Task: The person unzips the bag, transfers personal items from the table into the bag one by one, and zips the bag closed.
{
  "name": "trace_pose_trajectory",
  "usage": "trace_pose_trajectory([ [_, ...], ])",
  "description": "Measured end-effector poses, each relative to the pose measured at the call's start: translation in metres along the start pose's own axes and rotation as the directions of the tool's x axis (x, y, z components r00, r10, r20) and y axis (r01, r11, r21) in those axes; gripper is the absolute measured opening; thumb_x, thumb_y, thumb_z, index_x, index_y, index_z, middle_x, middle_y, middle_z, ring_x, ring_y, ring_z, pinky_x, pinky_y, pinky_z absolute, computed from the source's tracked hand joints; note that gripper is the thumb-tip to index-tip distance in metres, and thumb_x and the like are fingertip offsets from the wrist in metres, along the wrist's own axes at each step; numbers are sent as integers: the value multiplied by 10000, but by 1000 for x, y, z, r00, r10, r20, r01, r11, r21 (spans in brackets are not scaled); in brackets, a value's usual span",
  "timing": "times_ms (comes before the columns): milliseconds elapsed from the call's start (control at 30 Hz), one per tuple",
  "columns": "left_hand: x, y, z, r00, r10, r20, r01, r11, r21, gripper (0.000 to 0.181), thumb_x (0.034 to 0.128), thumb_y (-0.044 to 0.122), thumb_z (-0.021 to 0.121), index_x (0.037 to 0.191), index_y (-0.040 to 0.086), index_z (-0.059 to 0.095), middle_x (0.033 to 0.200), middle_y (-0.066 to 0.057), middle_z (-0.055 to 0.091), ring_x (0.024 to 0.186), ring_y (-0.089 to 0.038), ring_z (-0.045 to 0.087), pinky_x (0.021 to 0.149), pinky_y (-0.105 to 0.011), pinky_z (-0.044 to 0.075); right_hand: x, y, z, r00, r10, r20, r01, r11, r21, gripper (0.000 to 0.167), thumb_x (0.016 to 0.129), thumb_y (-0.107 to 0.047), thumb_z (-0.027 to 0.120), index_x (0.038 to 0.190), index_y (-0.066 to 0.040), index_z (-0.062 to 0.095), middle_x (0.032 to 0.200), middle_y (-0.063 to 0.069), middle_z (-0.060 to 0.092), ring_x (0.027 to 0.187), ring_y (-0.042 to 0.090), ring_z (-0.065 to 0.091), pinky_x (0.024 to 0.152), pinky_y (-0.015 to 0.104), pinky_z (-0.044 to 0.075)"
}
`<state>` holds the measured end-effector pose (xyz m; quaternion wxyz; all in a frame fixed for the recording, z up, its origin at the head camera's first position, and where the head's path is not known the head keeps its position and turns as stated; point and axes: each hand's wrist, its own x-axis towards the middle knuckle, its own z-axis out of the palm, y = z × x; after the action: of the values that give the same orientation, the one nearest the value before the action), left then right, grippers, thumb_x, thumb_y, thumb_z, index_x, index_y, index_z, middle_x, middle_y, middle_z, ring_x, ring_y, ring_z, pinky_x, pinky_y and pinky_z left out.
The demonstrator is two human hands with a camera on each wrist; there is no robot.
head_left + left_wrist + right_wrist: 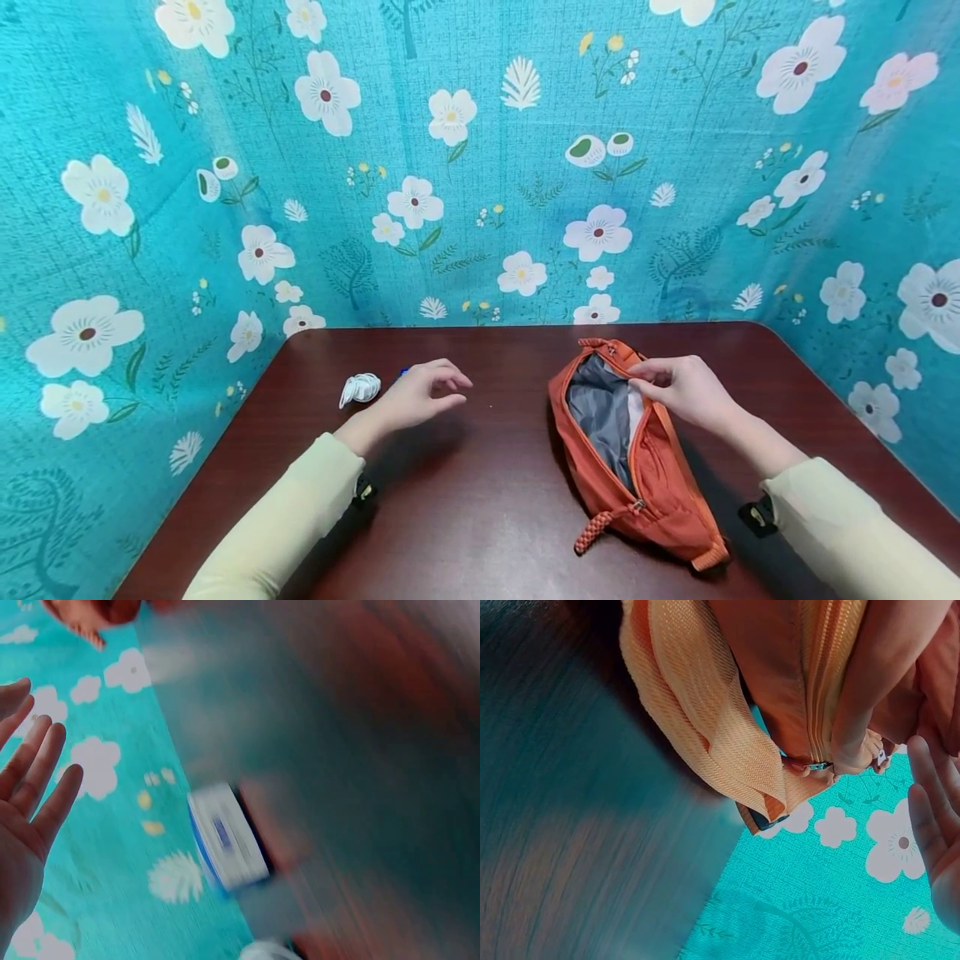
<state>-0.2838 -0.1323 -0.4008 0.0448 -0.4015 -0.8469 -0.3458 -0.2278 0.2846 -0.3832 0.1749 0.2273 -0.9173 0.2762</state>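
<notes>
An orange waist bag (pixel 667 492) lies on the right of the table with its main zipper undone, so its grey lining (pixel 600 408) shows. My right hand (pixel 686 387) pinches the bag's opening edge at the far right side. The bag's webbing strap (pixel 697 712) and a dark buckle (pixel 763 819) appear in the right wrist view. Over the table's left half, my left hand (pixel 420 393) hovers with relaxed, slightly bent fingers and holds nothing. A white box with blue sides (pixel 229 836) lies beyond it, mostly hidden by that hand in the head view.
A white bundled cord-like thing (pixel 362 389) rests left of my left hand. The dark red-brown table (pixel 480 492) has rounded far corners. Behind and beside it hangs a turquoise flowered cloth (pixel 480 208). A braided zipper pull (pixel 596 529) trails from the bag's near end.
</notes>
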Motion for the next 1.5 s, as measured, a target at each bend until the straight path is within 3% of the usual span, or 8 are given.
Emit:
trace_pose_trajectory([
  [267,-9,-33,-25,987,-144,-75,148,988,54,313,812,185,803,1094,88,708,1094,-52,641,1008,-316,611,886,-484,497,-1,1,-1,1000,3,18,-3,1000,-20,141,833,-41,750,974,-49,752,770,-43,690,662,97,635,584,282,515],
  [533,-11,-61,-31,964,-265,-11,265,963,38,565,744,219,856,1248,98,630,1260,-83,578,1136,-293,547,924,-486,478,-1,3,-2,999,9,35,-8,1000,-19,147,835,-46,752,982,-47,751,787,-33,698,685,114,652,613,300,535],
  [700,-17,-67,-32,933,-358,45,358,934,19,732,715,267,871,1356,124,548,1372,-105,503,1219,-330,479,927,-512,469,0,4,-1,998,16,54,-16,1000,-2,165,838,-44,750,1003,-37,746,824,8,713,703,136,665,619,293,540],
  [900,-20,-73,-32,897,-435,83,434,901,31,788,714,260,868,1398,135,498,1397,-144,474,1246,-354,451,962,-531,436,0,4,1,999,2,51,-2,1000,-3,160,834,-41,753,994,-42,749,813,-6,711,696,122,660,618,295,540],
  [1133,-16,-81,-29,867,-481,128,475,877,76,796,722,210,862,1414,148,474,1386,-160,476,1233,-360,448,955,-544,434,-1,4,2,999,-11,37,11,1000,-7,149,828,-34,753,976,-41,753,797,-19,708,683,98,651,606,283,536],
  [1500,-16,-79,-29,820,-554,142,543,833,108,786,722,185,860,1407,162,475,1393,-163,462,1245,-369,432,973,-573,404,1,3,3,999,-2,51,2,1000,3,161,828,-38,756,989,-40,752,815,-8,710,692,104,649,612,278,535],
])
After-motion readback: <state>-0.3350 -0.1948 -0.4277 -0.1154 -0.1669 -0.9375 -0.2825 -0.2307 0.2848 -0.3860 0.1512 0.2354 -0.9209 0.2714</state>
